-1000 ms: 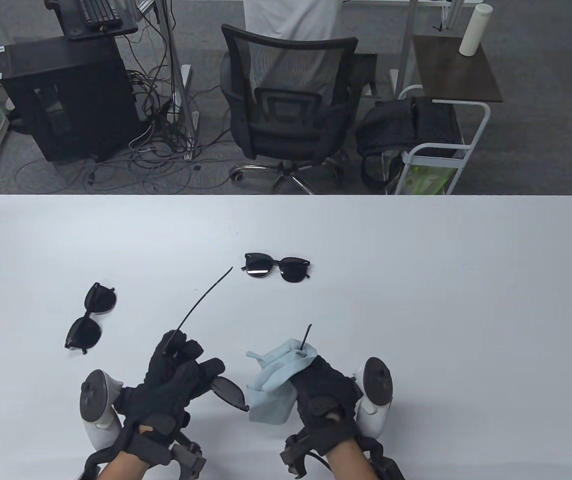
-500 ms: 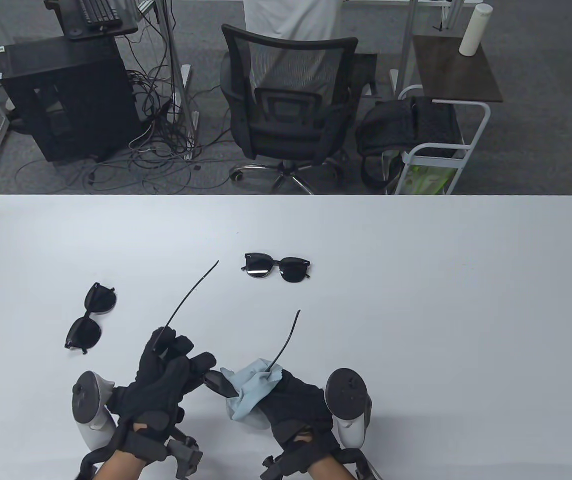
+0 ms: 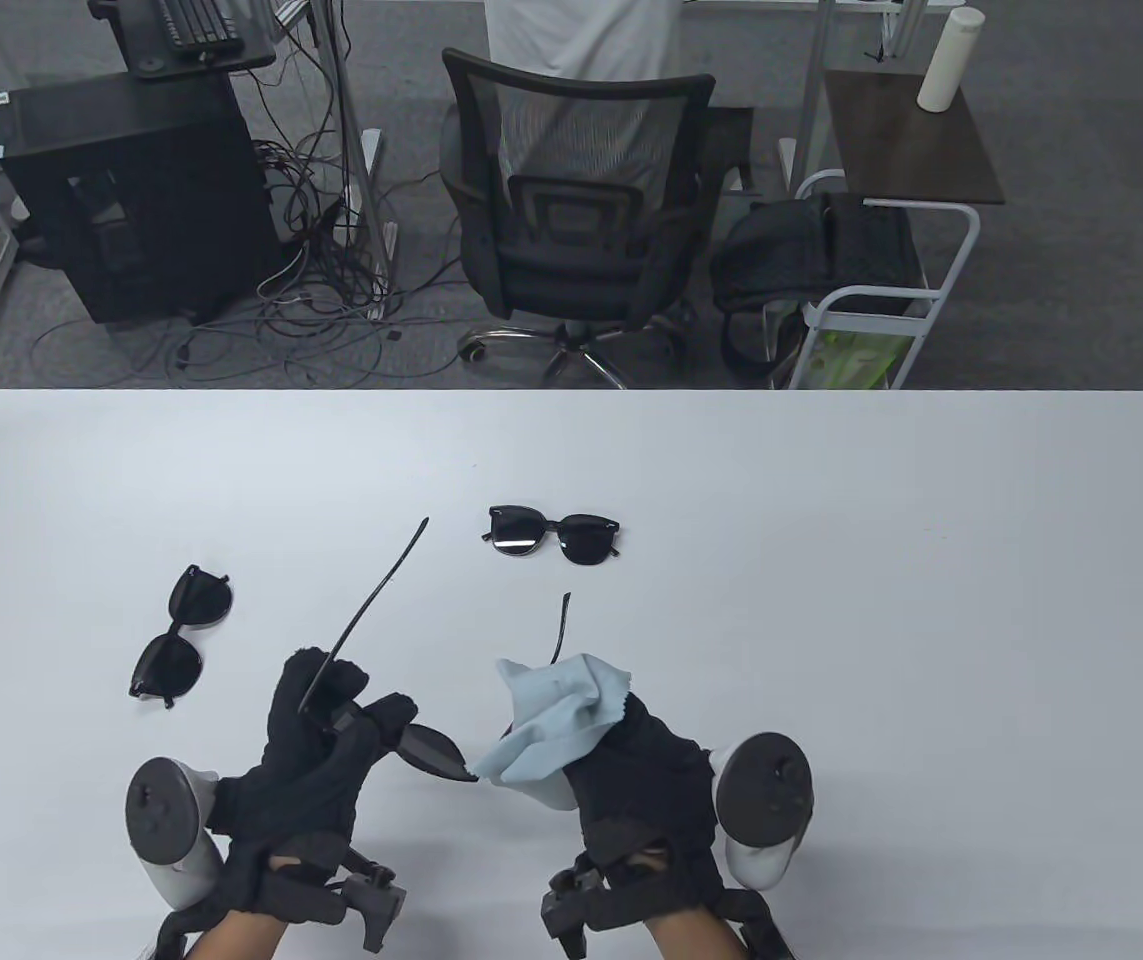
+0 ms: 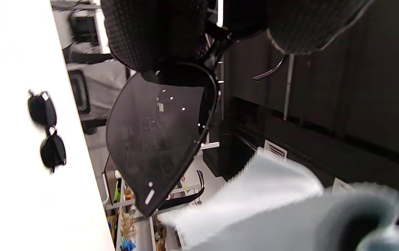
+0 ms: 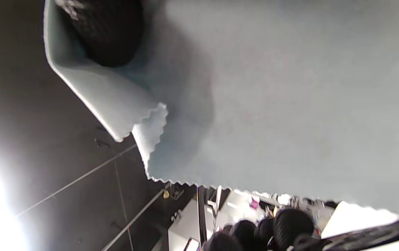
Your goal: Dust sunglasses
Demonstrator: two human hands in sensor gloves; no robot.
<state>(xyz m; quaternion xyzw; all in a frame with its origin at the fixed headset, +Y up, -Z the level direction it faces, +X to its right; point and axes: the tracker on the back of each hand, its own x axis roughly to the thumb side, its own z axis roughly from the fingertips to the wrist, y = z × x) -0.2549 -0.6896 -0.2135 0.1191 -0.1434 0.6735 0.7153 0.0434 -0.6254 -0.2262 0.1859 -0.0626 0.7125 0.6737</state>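
Sunglasses (image 3: 431, 748) pinched in your left hand (image 3: 316, 745) at lower center; your right hand (image 3: 631, 770) grips the cloth (image 3: 551, 725), hiding one lens.

Held sunglasses (image 4: 157, 139): dark glossy lens, smooth, catching small reflections; thin black frame. Cloth (image 3: 556, 725): pale blue, soft matt weave, pinked zigzag edge. Worktop (image 3: 831, 600) smooth matt white; gloves on hands knitted black, coarse-textured.
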